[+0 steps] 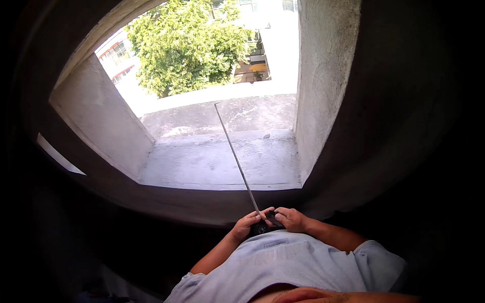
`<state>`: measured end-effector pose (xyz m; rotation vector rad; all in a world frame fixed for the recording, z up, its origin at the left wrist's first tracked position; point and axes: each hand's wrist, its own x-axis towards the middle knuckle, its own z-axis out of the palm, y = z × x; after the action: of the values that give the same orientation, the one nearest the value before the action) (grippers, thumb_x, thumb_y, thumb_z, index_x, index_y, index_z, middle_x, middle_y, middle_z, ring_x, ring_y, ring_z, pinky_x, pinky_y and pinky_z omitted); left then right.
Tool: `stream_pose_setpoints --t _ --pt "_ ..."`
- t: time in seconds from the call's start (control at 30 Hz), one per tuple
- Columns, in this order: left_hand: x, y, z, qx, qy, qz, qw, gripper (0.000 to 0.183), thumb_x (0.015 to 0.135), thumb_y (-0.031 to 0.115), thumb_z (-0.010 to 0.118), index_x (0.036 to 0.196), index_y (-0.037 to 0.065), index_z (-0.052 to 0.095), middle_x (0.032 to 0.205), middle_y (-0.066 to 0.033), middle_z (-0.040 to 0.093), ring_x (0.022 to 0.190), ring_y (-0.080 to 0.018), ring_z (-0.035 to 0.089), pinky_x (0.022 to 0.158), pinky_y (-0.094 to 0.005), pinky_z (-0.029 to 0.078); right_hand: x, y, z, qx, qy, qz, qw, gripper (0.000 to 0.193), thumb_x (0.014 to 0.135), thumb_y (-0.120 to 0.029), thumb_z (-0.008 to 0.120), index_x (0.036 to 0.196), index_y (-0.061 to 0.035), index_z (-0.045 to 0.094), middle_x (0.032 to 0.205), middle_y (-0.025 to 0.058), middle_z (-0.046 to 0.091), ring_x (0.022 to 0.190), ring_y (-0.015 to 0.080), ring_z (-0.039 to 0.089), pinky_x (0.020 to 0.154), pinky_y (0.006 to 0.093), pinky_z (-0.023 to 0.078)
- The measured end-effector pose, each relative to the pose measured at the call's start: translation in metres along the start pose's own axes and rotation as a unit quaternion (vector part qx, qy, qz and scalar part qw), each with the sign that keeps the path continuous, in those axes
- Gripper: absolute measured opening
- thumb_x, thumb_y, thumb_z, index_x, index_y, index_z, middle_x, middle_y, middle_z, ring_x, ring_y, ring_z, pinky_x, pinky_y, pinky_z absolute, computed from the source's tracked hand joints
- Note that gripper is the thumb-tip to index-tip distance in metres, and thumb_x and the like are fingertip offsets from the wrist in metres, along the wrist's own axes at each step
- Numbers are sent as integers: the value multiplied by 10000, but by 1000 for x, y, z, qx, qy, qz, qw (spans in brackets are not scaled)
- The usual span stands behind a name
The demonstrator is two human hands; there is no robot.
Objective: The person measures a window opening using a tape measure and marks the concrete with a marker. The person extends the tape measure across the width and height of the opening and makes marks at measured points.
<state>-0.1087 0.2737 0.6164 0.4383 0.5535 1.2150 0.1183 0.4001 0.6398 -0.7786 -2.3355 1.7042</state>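
A long thin metal rod (237,160) with a short bent tip at its far end slants forward over the window sill. My left hand (244,225) is closed around its near end, thumb against the rod, close to my belly. Just beside it, my right hand (292,220) is closed, its fingers bent around part of a small black thing (271,217) between the two hands. What that thing is I cannot make out. Below my left fingers sits a dark round part (261,229), partly hidden by shadow and my shirt.
Ahead is a deep window opening with a pale concrete sill (202,164) and rough side walls (323,76). A small lump (267,136) lies on the sill. Outside stand a leafy tree (187,48) and buildings. The wall around the opening is in deep shadow.
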Motion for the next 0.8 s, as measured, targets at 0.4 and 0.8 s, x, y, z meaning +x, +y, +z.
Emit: stream_pose_setpoints --t 0.4,0.8 --pt "-10 -1 4 -57 -11 43 997 179 1056 168 603 1135 25 675 1377 -171 624 1177 -316 674 1052 -477 547 8 -12 -5 -13 -107 -11 994 338 1133 -316 567 1274 -48 718 1119 108 790 1071 188 732 974 358 560" --pt "-23 13 6 -3 78 106 991 203 1098 165 565 1170 17 682 1268 -155 676 1086 -321 702 967 -456 586 7 11 -4 -7 133 -24 991 370 964 -254 697 1256 -32 746 988 226 772 779 231 709 790 368 573"
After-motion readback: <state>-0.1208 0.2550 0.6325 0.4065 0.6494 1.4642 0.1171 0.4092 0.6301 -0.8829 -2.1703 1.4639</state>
